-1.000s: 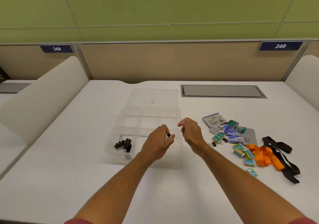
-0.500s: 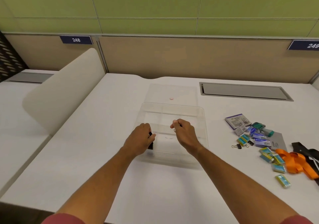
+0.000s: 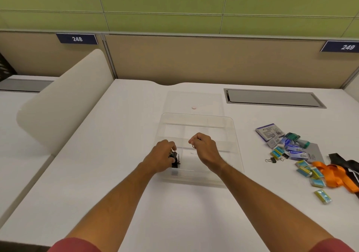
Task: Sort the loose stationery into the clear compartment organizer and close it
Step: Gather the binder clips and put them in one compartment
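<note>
Clear organizer point(image 3: 236, 135) open on the white tabletop point(image 3: 120, 174), lid point(image 3: 211, 101) flat just behind it. Left hand point(image 3: 162, 157) curled over the near-left compartment, fingers closed on black binder clips point(image 3: 175, 159); right hand point(image 3: 204, 148) pinched above the tray's middle, seemingly around a small wire-looped clip. Remaining stationery point(image 3: 291, 148) scattered well right, beside orange lanyard point(image 3: 334, 176).

Two bare forearms, no watch or rings seen. Short dark-red sleeves point(image 3: 73, 245) show at the bottom frame corners. Both hands ungloved.
</note>
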A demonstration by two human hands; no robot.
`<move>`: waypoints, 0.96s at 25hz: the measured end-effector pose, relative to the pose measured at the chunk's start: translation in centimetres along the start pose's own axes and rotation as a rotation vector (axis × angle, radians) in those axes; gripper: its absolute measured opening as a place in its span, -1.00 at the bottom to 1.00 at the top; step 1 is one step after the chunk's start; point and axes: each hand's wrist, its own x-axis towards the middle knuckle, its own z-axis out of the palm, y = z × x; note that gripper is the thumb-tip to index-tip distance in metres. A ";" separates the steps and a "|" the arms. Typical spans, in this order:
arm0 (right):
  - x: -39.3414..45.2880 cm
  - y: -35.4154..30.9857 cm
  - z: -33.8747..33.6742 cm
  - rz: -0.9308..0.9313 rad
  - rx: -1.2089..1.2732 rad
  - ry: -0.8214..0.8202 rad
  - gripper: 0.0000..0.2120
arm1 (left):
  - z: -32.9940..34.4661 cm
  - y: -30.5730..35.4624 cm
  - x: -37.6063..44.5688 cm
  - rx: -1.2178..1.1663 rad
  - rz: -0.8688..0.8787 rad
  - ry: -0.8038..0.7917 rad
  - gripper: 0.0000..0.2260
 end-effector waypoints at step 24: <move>1.4 -3.0 5.0 -0.215 -0.636 -0.370 -0.67 | -1.6 -2.5 -2.3 0.288 0.062 0.208 -0.18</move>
